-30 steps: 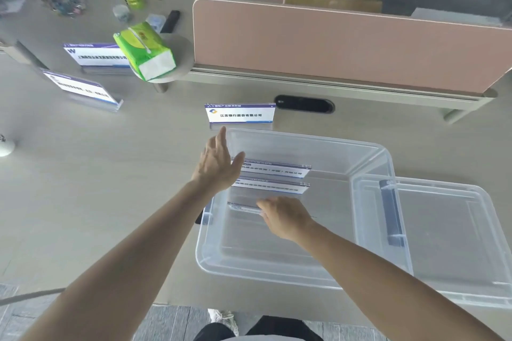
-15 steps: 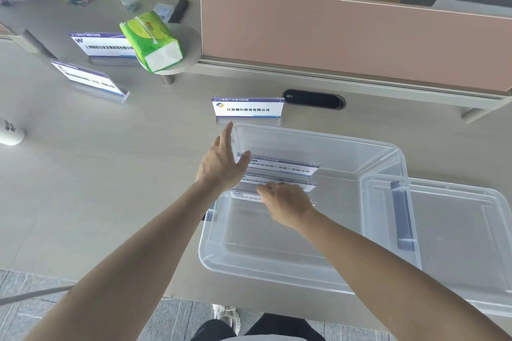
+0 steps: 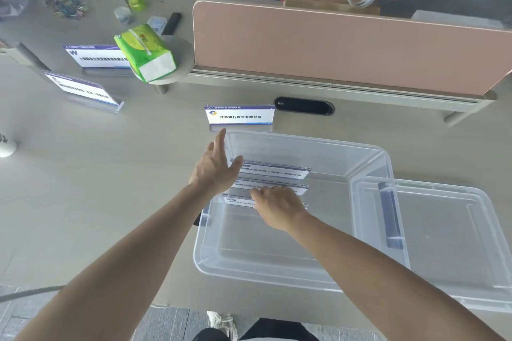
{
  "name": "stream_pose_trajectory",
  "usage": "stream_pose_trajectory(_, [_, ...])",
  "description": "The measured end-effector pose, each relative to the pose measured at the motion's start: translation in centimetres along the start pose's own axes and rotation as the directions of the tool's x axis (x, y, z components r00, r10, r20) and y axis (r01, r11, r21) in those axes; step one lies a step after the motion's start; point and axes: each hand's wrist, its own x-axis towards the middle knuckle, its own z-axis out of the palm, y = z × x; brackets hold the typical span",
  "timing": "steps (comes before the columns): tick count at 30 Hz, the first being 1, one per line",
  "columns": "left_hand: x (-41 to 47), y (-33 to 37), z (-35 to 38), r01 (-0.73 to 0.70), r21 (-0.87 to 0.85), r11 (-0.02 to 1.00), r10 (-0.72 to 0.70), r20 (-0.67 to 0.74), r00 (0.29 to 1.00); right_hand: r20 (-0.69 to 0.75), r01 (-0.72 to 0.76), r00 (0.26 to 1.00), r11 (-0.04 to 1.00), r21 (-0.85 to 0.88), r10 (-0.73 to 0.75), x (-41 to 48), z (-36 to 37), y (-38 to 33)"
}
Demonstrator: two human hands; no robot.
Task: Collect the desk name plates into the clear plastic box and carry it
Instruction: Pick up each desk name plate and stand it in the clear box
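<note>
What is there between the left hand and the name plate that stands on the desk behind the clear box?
In the head view, only bare desk and the clear box's far rim lie between the left hand and the standing name plate.

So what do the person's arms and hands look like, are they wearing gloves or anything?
No gloves. Both the left hand and the right hand are bare, and both forearms are bare right to the bottom edge of the picture, so no sleeves show. No watch, ring or bracelet is visible on either wrist or on the fingers that can be seen.
</note>
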Motion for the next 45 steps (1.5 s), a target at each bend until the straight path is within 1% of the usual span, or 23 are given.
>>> stream_pose_trajectory(2, [-0.1, 0.1, -0.4, 0.004, 0.020, 1.000, -0.005, 0.031, 0.999, -0.004, -0.013, 1.000, 0.999, 0.042, 0.013, 0.0, -0.6, 0.0])
stream_pose_trajectory(5, [-0.6, 0.1, -1.4, -0.010, 0.056, 0.998, 0.007, 0.061, 0.998, -0.101, -0.023, 0.995, 0.999, 0.023, 0.025, -0.8, -2.4, -0.5])
stream_pose_trajectory(8, [-1.3, -0.2, -2.8, -0.038, 0.046, 0.998, 0.034, 0.092, 0.995, -0.247, -0.037, 0.968, 0.999, 0.022, 0.041, -1.5, -3.8, -0.6])
stream_pose_trajectory(11, [-2.3, -0.6, -4.4, -0.090, 0.000, 0.996, 0.089, 0.059, 0.994, -0.385, -0.051, 0.919, 0.993, 0.109, 0.089, -2.3, -6.6, -0.9])
stream_pose_trajectory(13, [-3.1, -0.7, -5.5, -0.129, -0.010, 0.992, 0.129, 0.036, 0.991, -0.414, -0.103, 0.892, 0.973, 0.207, 0.183, -2.8, -8.5, -1.4])
stream_pose_trajectory(16, [-4.7, -0.9, -6.9, -0.185, -0.016, 0.983, 0.186, 0.020, 0.982, -0.272, -0.169, 0.916, 0.900, 0.402, 0.294, -3.7, -11.5, -2.3])
stream_pose_trajectory(19, [-6.6, -0.9, -8.1, -0.234, -0.036, 0.972, 0.236, 0.049, 0.971, -0.235, -0.192, 0.899, 0.814, 0.548, 0.370, -4.5, -13.4, -2.9])
stream_pose_trajectory(22, [-7.5, -1.7, -9.6, -0.231, -0.061, 0.971, 0.234, 0.044, 0.971, -0.219, -0.201, 0.889, 0.772, 0.603, 0.402, -4.5, -15.6, -3.2])
stream_pose_trajectory(24, [-7.3, -2.3, -10.4, -0.230, -0.078, 0.970, 0.232, 0.009, 0.973, -0.228, -0.208, 0.872, 0.750, 0.628, 0.432, -4.1, -17.3, -2.8])
stream_pose_trajectory(29, [-5.1, -3.3, -11.7, -0.162, -0.108, 0.981, 0.158, -0.041, 0.987, -0.241, -0.250, 0.832, 0.725, 0.641, 0.499, -1.6, -19.7, -1.0])
stream_pose_trajectory(32, [-2.3, -3.9, -11.7, -0.107, -0.123, 0.987, 0.101, -0.052, 0.993, -0.217, -0.279, 0.831, 0.721, 0.634, 0.512, 0.6, -20.1, 0.7])
stream_pose_trajectory(35, [0.6, -4.2, -11.7, -0.042, -0.110, 0.993, 0.039, -0.030, 0.999, -0.166, -0.321, 0.842, 0.725, 0.609, 0.513, 3.3, -19.8, 3.0])
stream_pose_trajectory(38, [3.3, -4.0, -11.1, 0.050, -0.132, 0.990, -0.051, -0.006, 0.999, -0.127, -0.360, 0.853, 0.746, 0.560, 0.507, 6.0, -18.8, 5.6])
stream_pose_trajectory(41, [6.2, -3.9, -9.9, 0.105, -0.127, 0.986, -0.105, 0.009, 0.994, -0.110, -0.321, 0.891, 0.782, 0.535, 0.441, 8.9, -16.9, 8.2])
stream_pose_trajectory(45, [10.0, -3.9, -8.2, 0.113, -0.076, 0.991, -0.113, -0.005, 0.994, -0.040, -0.290, 0.936, 0.833, 0.471, 0.349, 12.9, -13.4, 11.3])
